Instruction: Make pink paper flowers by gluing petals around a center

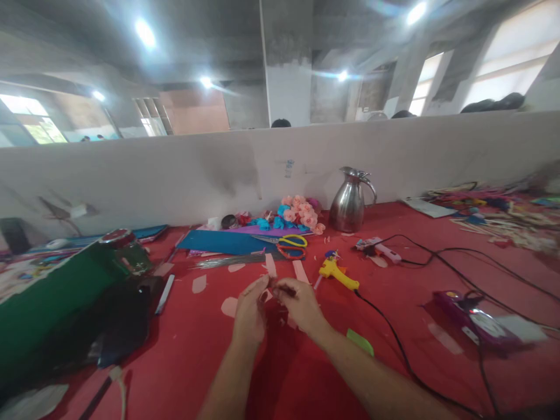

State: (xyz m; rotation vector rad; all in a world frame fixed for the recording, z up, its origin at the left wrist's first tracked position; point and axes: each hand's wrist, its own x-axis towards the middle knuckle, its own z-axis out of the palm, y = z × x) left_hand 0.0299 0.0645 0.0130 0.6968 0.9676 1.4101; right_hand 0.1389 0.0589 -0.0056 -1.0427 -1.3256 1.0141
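My left hand (252, 309) is closed in a pinch at the middle of the red table (196, 356). A pale pink paper strip (270, 266) stands up from its fingertips. My right hand (301, 303) is pinched too, its fingertips meeting the left ones at the strip's lower end; what sits between them is too small to tell. A second pink strip (300, 272) lies just beyond the right hand. Cut pink petal-shaped pieces (229, 307) are scattered near the left hand. A yellow glue gun (336, 273) rests to the right of the hands.
Scissors (292, 240) lie on blue sheets (219, 242) behind thin wires (231, 260). Pink paper roses (301, 211) and a steel jug (349, 201) stand by the partition (175, 175). Black cords (389, 326) cross the right side, near a purple device (476, 321). A green box (48, 291) is left.
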